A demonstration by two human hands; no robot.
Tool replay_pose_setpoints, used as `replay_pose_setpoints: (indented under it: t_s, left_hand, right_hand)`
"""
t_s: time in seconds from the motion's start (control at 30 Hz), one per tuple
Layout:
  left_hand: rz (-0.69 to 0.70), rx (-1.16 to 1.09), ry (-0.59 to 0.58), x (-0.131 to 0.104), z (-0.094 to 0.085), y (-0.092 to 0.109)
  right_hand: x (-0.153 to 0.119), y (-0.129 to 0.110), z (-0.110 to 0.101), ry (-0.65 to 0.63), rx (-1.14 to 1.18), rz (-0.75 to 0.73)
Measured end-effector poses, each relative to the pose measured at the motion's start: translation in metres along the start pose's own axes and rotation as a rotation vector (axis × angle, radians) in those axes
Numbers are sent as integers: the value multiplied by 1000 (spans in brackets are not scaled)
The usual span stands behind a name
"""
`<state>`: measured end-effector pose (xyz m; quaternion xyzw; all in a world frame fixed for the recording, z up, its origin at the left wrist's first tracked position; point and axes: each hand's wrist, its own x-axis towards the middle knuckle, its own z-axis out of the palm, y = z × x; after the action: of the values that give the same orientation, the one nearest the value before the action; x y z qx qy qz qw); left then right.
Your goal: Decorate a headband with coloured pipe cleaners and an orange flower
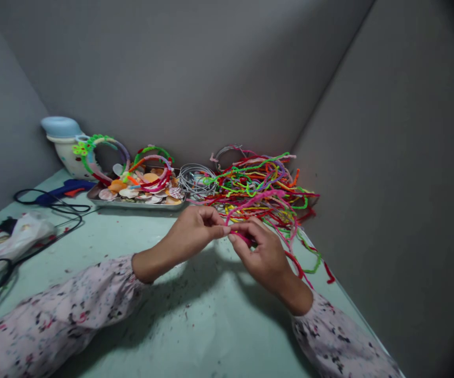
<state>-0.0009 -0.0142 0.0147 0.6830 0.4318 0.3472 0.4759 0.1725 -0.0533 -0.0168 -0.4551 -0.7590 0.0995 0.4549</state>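
Over the middle of the table, my left hand [199, 229] and my right hand [261, 253] meet at their fingertips. Both are closed in a pinch on a pink pipe cleaner [238, 203], which arches up from between the fingers toward the right. Part of it passes under my right fingers and is hidden there. Just behind my hands lies a large tangled heap of colourful pipe cleaners [266, 176].
A metal tray [140, 205] of shells bears decorated hoops [124, 152]. Wire coils [197, 181] lie beside it. At the left are a blue-lidded bottle [69, 152], a blue glue gun [59, 192], black cable [18, 261] and a plastic bag [30, 231]. Grey walls enclose the table [195, 325].
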Motion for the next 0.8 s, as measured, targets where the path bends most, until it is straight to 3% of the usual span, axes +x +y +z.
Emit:
replay_pose_setpoints:
  t_s: [0.3,0.8]
  left_hand:
    - [-17,136,-58,3,-1,1]
    - [30,178,35,2,4,-5]
  right_hand:
    - [1,4,2,12,-5,40]
    - [-2,4,7,32,-233,-191]
